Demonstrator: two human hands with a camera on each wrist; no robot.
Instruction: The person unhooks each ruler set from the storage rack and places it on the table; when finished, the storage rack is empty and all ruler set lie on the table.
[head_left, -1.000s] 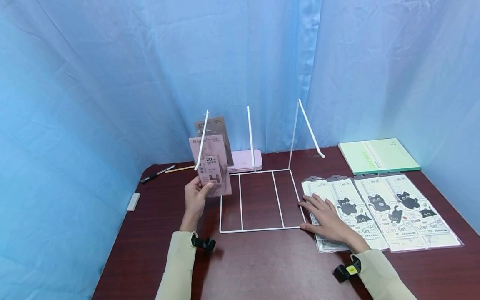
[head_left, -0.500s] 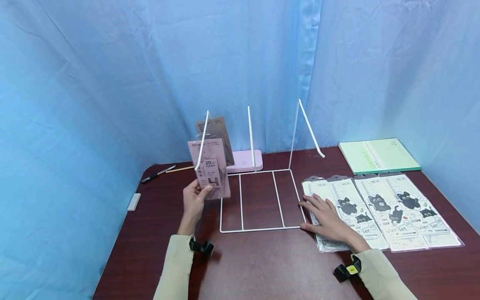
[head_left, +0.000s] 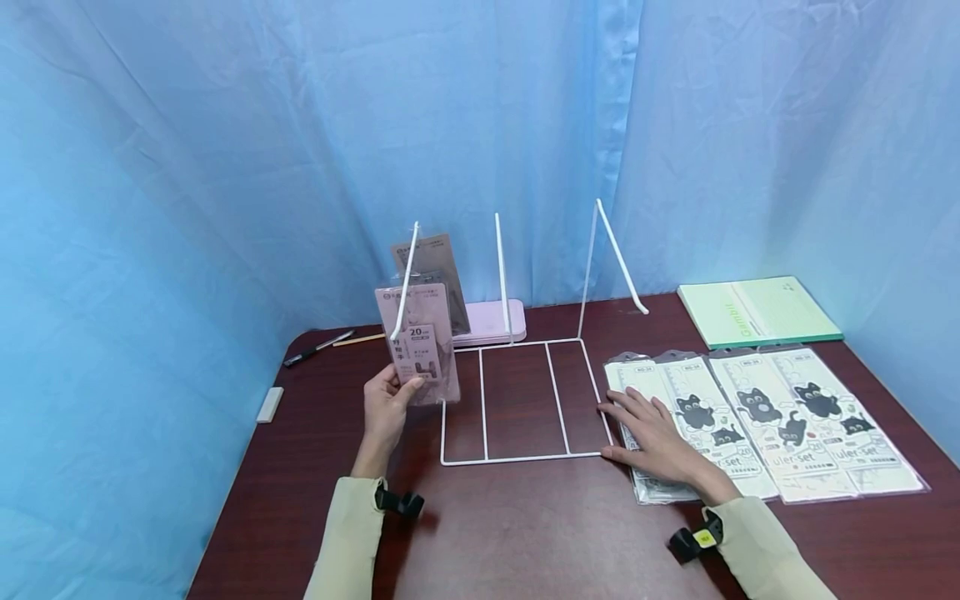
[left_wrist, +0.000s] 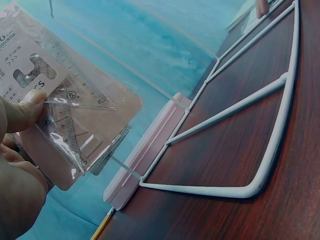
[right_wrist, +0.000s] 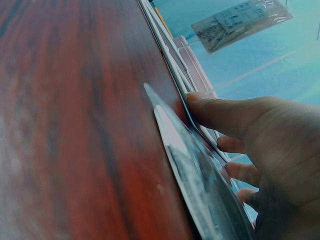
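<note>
In the head view my left hand (head_left: 385,411) pinches the lower edge of a pink ruler set pack (head_left: 423,342) between thumb and fingers. Clear set squares and a ruler show inside it in the left wrist view. The pack is at the left prong of a white wire display rack (head_left: 525,458); whether its hanging hole is round the prong cannot be told. Another ruler set pack (head_left: 453,287) hangs farther back there. My right hand (head_left: 656,442), fingers spread, rests at the rack's right side, thumb (right_wrist: 200,100) against the frame, over the cat-print ruler set packs (head_left: 690,412).
More cat-print packs (head_left: 832,417) lie to the right, with a green notebook (head_left: 757,312) behind. A pink case (head_left: 487,321) lies behind the rack. A pen (head_left: 315,350), a pencil (head_left: 360,339) and a white eraser (head_left: 270,405) are on the left. Blue curtains surround the table.
My left hand has drawn the pink ruler set pack slightly down and toward me, away from the pack behind it. The right hand has stayed in place.
</note>
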